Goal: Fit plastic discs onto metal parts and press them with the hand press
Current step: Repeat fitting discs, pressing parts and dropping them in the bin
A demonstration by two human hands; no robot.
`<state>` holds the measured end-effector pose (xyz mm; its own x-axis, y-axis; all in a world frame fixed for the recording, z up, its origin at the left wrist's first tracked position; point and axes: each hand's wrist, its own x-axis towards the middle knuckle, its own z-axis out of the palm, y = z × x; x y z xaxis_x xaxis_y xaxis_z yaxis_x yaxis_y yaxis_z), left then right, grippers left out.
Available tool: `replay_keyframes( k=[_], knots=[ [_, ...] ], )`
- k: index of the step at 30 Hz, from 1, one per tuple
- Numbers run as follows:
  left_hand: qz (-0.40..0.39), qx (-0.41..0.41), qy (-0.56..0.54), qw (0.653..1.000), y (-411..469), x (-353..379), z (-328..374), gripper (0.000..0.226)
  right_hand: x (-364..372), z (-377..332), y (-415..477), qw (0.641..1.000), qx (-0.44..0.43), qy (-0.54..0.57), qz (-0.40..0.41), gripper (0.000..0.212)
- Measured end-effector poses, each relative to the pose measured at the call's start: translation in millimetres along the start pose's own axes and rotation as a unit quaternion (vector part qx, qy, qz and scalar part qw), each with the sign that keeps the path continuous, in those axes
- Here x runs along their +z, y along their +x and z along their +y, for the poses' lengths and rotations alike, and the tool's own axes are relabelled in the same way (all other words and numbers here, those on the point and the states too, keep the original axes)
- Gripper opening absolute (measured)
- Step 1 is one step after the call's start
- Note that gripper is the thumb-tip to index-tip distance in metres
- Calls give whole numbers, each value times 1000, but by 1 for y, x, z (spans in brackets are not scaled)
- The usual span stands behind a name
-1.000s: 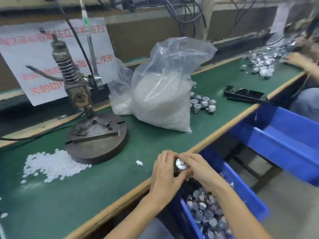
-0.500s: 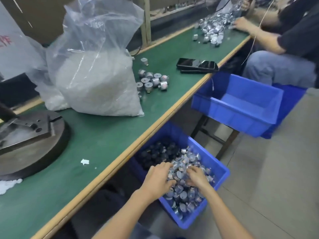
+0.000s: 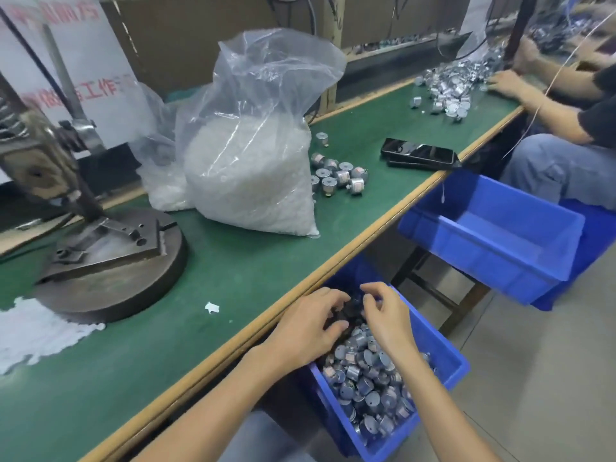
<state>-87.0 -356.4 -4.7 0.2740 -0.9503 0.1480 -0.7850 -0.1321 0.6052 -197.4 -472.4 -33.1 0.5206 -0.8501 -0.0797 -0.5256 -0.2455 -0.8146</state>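
Head view: left hand [image 3: 305, 331] and right hand [image 3: 388, 316] curl over shiny round metal parts [image 3: 366, 386] in a blue bin [image 3: 445, 345], grip unclear.

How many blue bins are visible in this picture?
3. The nearest bin holds metal parts; an empty bin stands to its right; a third bin shows partly behind that one. Others may be hidden.

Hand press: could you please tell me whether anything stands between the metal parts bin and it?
Nothing visible does; only a small white scrap lies on the table between the bin and the hand press.
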Motion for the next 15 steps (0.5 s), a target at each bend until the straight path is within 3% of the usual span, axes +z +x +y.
replay_keyframes(
  k=[4, 8, 15],
  knots=[
    [89, -27, 1, 996, -24, -67, -9, 34, 18, -73, -3, 992, -119, 43, 3, 19],
    [164, -54, 77, 982, -69, -150, -27, 36, 61, -154, -15, 966, -239, 80, -60, 20],
    [283, -197, 230, 910, -185, -277, -50, 30, 161, -295, -82, 860, -450, 100, -219, 19]
  ],
)
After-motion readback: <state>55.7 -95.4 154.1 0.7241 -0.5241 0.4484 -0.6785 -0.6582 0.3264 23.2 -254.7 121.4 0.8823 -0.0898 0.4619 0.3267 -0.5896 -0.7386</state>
